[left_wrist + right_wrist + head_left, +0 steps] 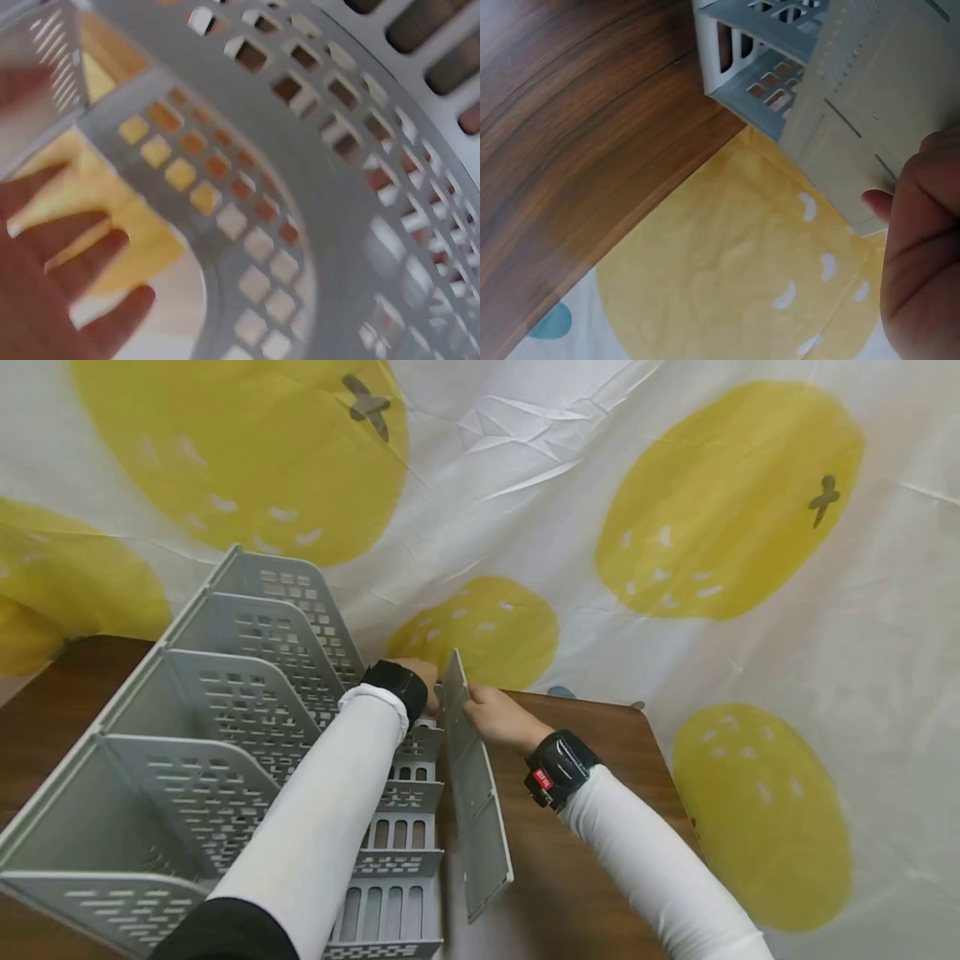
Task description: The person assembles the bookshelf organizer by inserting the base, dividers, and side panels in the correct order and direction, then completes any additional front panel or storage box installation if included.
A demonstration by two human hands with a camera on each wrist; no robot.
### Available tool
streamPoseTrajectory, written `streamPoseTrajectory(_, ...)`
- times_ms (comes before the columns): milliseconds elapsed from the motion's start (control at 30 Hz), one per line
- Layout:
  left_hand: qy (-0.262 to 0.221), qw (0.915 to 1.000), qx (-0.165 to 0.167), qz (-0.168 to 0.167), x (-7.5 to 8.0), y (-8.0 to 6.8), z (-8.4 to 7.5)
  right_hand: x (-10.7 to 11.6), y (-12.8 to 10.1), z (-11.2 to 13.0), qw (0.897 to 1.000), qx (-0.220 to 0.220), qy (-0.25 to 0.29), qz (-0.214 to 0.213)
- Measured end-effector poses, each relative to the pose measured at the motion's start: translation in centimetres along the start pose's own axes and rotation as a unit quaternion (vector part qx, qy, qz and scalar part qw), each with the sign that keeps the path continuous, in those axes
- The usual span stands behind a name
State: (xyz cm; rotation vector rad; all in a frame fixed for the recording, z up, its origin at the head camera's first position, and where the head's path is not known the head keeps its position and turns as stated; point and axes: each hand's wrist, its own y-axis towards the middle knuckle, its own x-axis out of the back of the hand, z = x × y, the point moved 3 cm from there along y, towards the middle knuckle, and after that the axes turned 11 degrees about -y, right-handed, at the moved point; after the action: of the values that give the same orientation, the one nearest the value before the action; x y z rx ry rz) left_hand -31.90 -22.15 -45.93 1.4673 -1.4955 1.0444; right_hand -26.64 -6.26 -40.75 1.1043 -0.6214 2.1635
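A grey desktop file rack (247, 739) with perforated dividers lies on the wooden table at the left. My right hand (502, 718) grips a long flat grey panel (474, 802) near its far end, the thumb on its outer face. The panel stands on edge beside the rack's open right side; a gap shows at its near end. My left hand (422, 677) is over the rack's far end, close to the panel and partly hidden by the wrist band. In the left wrist view, the left fingers (82, 247) are spread and blurred, with nothing seen in them.
The rack and panel are on a brown wooden table (592, 860). Behind it hangs a white cloth (540, 527) with large yellow fruit prints, close to the table's far edge. The left forearm crosses above the dividers.
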Motion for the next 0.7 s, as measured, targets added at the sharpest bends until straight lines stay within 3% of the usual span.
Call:
streamPoseTrajectory(67,0.005,0.9937,0.003,0.112,2.4,-3.8,-1.6,0.4,0.2,0.2,1.0,-0.003,0.007,-0.011)
streamPoseTrajectory(100,0.008,0.9929,-0.001,0.119,3.0,-5.0,-2.1,0.5,0.4,0.2,1.0,-0.005,0.004,-0.016)
streamPoseTrajectory(167,0.017,0.9941,-0.016,0.106,2.5,-6.1,-1.8,0.4,0.5,0.4,1.0,-0.007,0.002,-0.015)
streamPoseTrajectory(233,0.028,0.9965,-0.019,0.077,1.4,-6.3,-1.0,0.0,0.7,0.7,1.0,-0.006,0.001,-0.009)
streamPoseTrajectory(333,0.033,0.9988,-0.016,0.032,-0.9,-5.2,0.4,-0.5,0.8,0.9,1.0,-0.007,-0.001,-0.004)
streamPoseTrajectory(400,0.035,0.9992,-0.004,0.02,-1.4,-5.0,0.4,-0.6,0.7,1.0,1.0,-0.009,0.003,0.0)
streamPoseTrajectory(533,0.05,0.9987,-0.004,-0.007,-1.2,-5.6,-0.1,-0.8,0.5,1.0,1.0,-0.008,0.009,0.007)
streamPoseTrajectory(700,0.042,0.9991,0.009,-0.007,0.3,-6.7,-1.2,-1.1,0.4,1.0,1.0,0.006,-0.021,-0.006)
